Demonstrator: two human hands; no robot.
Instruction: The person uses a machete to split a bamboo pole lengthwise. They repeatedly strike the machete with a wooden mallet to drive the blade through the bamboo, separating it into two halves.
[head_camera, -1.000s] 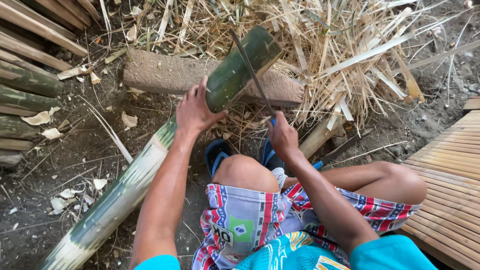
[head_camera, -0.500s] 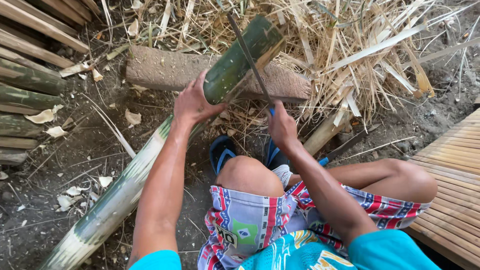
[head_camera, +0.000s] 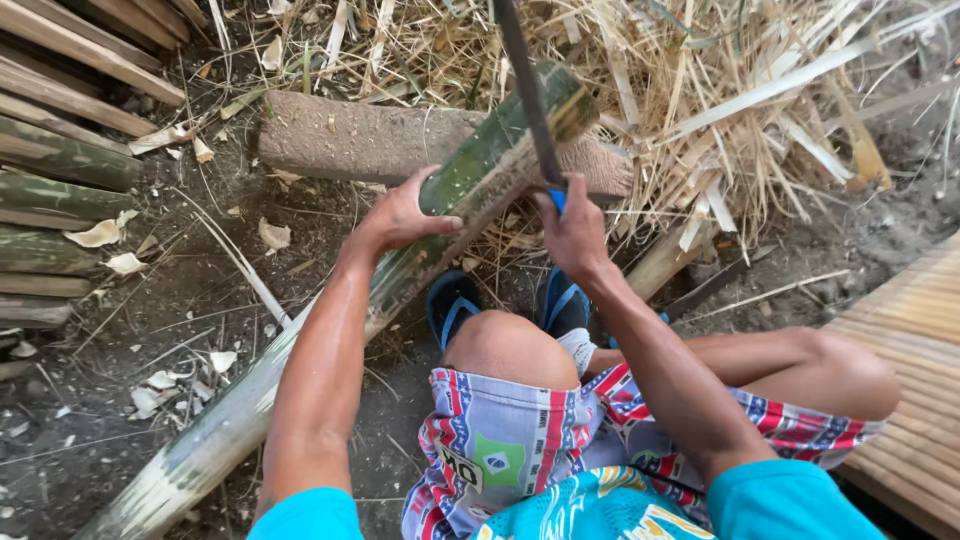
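The right hand (head_camera: 572, 232) is closed tight around the blue handle of a long dark blade (head_camera: 527, 90), which rises toward the far edge with its length laid across the upper end of the green bamboo pole (head_camera: 470, 190). The left hand (head_camera: 400, 215) is clamped over the pole just left of the blade, fingers wrapped over its top. The pole slants from the near left corner up to the middle, its far end propped on a brown log (head_camera: 350, 140) in front of a heap of dry bamboo strips (head_camera: 760, 110). The likely trouble is the blade glancing off the round, smooth skin toward the left hand, which sits close beside it; the pole could also roll on the log if that hold slackens, and the blue sandals (head_camera: 455, 300) lie right under the work. Compared with a second ago, the blade stands higher and steeper, and the view has drawn in closer to the hands, while both hands keep their places on pole and handle.
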